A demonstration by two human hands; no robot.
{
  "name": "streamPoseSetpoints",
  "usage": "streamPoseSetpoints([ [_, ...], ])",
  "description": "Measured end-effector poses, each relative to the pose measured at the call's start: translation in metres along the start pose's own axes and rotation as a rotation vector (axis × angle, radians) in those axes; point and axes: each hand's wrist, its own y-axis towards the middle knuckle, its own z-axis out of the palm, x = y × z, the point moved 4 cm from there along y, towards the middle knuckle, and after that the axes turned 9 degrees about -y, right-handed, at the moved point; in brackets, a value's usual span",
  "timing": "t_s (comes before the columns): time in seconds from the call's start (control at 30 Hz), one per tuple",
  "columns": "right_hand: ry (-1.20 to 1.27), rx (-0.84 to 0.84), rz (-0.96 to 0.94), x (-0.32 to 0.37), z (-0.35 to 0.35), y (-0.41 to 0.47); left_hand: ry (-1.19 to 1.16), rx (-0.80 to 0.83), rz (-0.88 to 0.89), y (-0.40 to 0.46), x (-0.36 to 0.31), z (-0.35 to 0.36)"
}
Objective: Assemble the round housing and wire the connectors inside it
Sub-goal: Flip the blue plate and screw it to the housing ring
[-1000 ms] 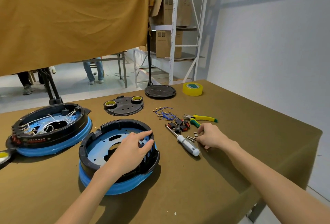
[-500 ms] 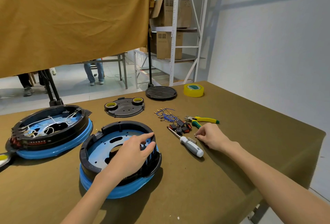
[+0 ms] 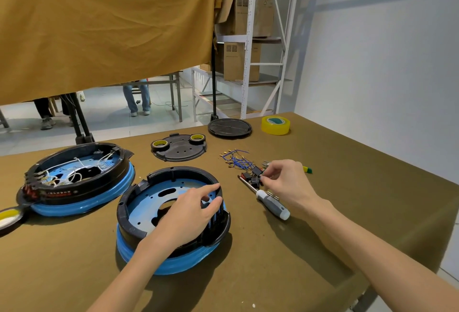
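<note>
A round black-and-blue housing lies open in front of me with no wires inside. My left hand rests on its right rim, forefinger and thumb touching the black wall. My right hand reaches over a small pile of black connectors to the right of the housing and pinches one of them at its fingertips. Blue wires with brass terminals lie just behind the pile. A screwdriver with a grey-and-white handle lies under my right hand.
A second housing, wired in white, sits at the left. A black cover plate carrying two tape rolls, a round black lid and a yellow tape roll lie further back. Pliers poke out behind my right hand. People's legs stand beyond the table.
My right hand moved from the small metal parts by the screwdriver handle up to the connector pile and pinched a connector. My left hand stayed on the housing rim.
</note>
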Motion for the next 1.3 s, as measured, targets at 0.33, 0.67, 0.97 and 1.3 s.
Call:
streamPoseSetpoints([
  [0.33, 0.141, 0.297, -0.234, 0.075, 0.028, 0.016, -0.016, -0.048, -0.046, -0.003, 0.002, -0.002],
  [0.67, -0.242, 0.397, -0.482, 0.108, 0.039, 0.022, -0.017, -0.039, -0.112, -0.005, 0.003, 0.0],
  [0.97, -0.201, 0.432, -0.42, 0.106, 0.042, 0.025, -0.009, -0.043, -0.102, -0.004, 0.003, 0.0],
  [1.3, 0.274, 0.536, -0.012, 0.076, 0.049, 0.032, 0.014, -0.064, -0.07, -0.002, 0.002, -0.001],
])
